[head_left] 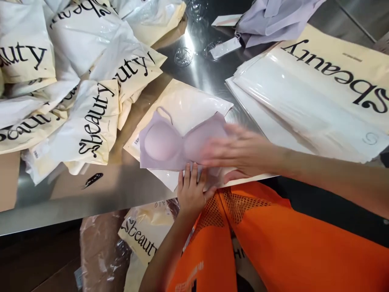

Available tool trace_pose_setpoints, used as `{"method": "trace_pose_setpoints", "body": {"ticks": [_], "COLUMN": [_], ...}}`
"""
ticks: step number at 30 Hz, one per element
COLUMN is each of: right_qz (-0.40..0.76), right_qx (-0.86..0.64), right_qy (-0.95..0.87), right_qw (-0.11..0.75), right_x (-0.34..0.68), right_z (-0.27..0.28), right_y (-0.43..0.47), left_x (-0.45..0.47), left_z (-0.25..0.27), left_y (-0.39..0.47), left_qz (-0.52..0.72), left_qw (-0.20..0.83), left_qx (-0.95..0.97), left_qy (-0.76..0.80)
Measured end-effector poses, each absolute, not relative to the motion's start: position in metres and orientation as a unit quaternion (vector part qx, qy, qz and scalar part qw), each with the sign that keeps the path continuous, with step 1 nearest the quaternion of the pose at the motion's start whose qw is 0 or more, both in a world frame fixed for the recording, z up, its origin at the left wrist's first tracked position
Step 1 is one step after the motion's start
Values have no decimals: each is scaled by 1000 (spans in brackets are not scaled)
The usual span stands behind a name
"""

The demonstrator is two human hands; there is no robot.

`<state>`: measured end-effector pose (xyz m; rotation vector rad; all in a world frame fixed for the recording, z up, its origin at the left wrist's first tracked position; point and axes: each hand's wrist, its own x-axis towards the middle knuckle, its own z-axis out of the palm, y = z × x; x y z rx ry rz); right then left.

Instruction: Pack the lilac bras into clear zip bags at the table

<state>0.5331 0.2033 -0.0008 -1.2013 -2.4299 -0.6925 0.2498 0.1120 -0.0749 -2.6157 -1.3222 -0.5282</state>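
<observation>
A lilac bra [164,146] lies cups up on a cream and white plastic bag [194,97] near the table's front edge. My left hand [193,188] rests with fingers outstretched on the bra's lower edge. Over its right cup, my right hand [240,150] is stretched out flat and smeared by motion; its fingertips cover part of the cup. One thin strap loops up above the left cup. Neither hand grips anything that I can see.
Filled printed bags [97,117] are heaped at the left of the metal table [127,178]. To the right lies a stack of flat bags [304,101]. More lilac garments [273,20] with white tags [225,48] sit at the back. Below the edge is another printed bag [142,235].
</observation>
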Motion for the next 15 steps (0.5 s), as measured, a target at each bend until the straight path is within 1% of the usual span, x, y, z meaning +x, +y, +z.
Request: {"method": "trace_pose_setpoints", "body": {"ticks": [2,4,6,7,8,9,10,11,12,13,14,15], "right_qz": [-156,-56,-30,-51,-68,-48,-36,-17,13,42,64,71], "right_qx": [-400,-481,-583,-580,-510,-387,-307,-246,-218,-256,-335,-433], "right_qy": [-891,-860,-782,-761,-783,-849,-889,-922,-944,-945,-922,-876], "right_qw": [149,160,221,287,350,356,337,298,247,199,183,200], "right_x": [544,554,549,539,527,515,505,498,497,502,509,519], "right_z": [-8,1,16,21,20,16,9,0,-7,-10,-9,-3], "right_y": [208,209,203,198,193,189,189,191,197,204,211,217], "left_x": [249,249,249,249,249,249,248,248,248,248,247,248], "left_z": [-75,-75,-75,-75,-75,-75,-75,-75,-75,-76,-76,-76], "left_y": [112,112,112,112,112,112,112,112,112,112,112,112], "left_qz": [-170,-169,-170,-173,-176,-177,-177,-175,-170,-164,-160,-161], "left_qw": [81,81,82,83,82,82,81,80,80,79,78,77], "left_qx": [-878,-879,-879,-879,-878,-877,-878,-878,-880,-881,-881,-881], "left_qy": [-440,-438,-438,-438,-438,-438,-438,-437,-437,-437,-438,-439]}}
